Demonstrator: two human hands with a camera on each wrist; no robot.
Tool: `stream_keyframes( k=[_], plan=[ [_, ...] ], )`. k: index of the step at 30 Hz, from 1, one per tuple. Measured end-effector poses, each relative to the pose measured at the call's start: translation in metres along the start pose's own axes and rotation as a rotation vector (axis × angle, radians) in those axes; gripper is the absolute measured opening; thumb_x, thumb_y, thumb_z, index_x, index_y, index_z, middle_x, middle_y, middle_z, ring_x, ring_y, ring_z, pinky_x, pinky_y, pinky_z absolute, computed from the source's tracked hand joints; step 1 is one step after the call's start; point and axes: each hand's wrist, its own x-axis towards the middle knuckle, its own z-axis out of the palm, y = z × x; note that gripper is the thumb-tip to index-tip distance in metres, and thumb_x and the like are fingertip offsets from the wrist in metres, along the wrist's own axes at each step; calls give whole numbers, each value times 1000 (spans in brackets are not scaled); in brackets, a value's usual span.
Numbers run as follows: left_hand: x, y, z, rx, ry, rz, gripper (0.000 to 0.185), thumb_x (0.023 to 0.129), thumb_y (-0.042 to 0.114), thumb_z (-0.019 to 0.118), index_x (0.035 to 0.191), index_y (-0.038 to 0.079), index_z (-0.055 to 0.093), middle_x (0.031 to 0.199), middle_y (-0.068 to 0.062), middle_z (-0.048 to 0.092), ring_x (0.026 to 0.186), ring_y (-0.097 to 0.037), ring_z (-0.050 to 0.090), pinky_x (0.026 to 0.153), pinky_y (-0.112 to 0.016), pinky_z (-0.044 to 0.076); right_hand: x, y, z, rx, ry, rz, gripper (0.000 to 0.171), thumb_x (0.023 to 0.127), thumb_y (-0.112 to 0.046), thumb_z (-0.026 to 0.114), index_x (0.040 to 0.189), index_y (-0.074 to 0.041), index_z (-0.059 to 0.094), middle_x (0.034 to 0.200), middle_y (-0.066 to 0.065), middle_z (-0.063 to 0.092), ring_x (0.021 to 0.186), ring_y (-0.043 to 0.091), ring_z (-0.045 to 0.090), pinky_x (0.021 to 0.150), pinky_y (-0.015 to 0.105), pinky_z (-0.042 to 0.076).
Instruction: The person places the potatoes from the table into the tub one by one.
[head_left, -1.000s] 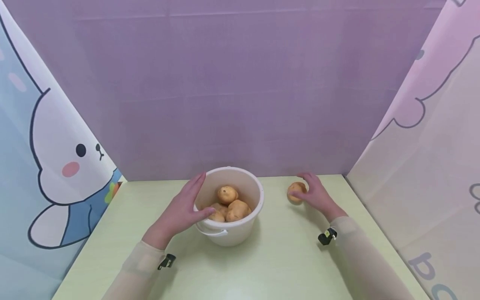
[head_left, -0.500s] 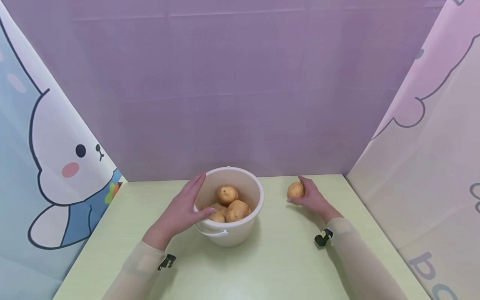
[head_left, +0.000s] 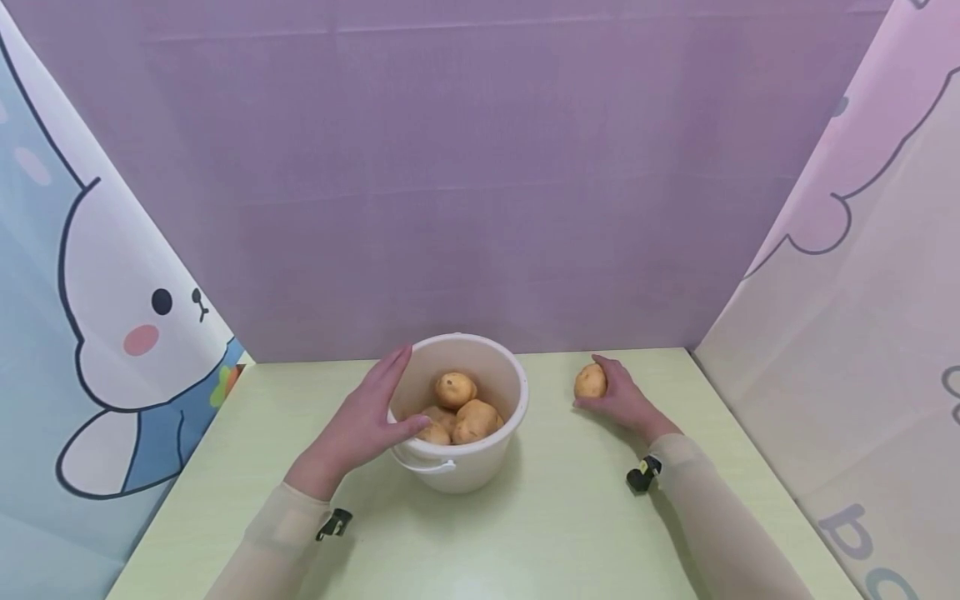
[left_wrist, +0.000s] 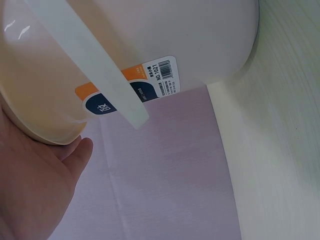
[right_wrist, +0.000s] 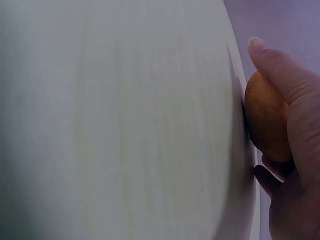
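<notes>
A white bucket (head_left: 480,467) stands on the table with several potatoes (head_left: 474,422) inside. My left hand (head_left: 360,425) rests at its left rim, fingers straight and spread, the thumb reaching over the edge. In the left wrist view, the bucket's side shows a label (left_wrist: 162,77) and a hanging white handle (left_wrist: 100,65). To the right, my right hand (head_left: 626,404) grips a single potato (head_left: 590,382) between thumb and fingers, low at the tabletop. The right wrist view shows this potato (right_wrist: 267,117) partly covered by the hand.
The pale green table (head_left: 555,533) ends at a purple backdrop (head_left: 480,183) behind. Printed cloth panels stand on the left (head_left: 135,400) and right (head_left: 862,350). Small black devices (head_left: 643,475) are strapped to both wrists.
My right hand has closed its fingers round the lone potato and shifted slightly left. The left hand and bucket stay still.
</notes>
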Motion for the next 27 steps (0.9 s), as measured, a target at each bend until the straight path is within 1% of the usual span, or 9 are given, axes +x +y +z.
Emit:
stream_keyframes(
  k=[9,12,19,27],
  plan=[
    [0,1,-1,0,5,-1,111,97,55,81,178,9,20,181,-17,25,165,-44,28,126,-70,32,3,-2,4,-6,32,-27,100,87,-27,95,162,9,39,153,30,48,140,47,48,121,66,38],
    [0,1,-1,2,1,-4,111,97,56,81,178,9,20,182,-17,24,165,-43,27,127,-70,32,5,-1,6,-32,42,-31,96,87,-27,94,159,10,42,149,31,50,137,47,49,119,66,41],
    [0,1,-1,14,3,-3,112,97,58,80,178,9,20,182,-17,23,165,-44,27,126,-70,32,6,1,6,-50,46,-17,93,88,-29,93,157,10,44,146,30,52,132,45,52,116,63,44],
    [1,0,-1,18,-5,-13,112,98,60,79,178,11,19,182,-16,23,165,-44,26,127,-71,31,6,-1,2,-10,22,30,94,90,-32,91,158,8,42,148,29,50,132,44,53,116,63,44]
  ],
)
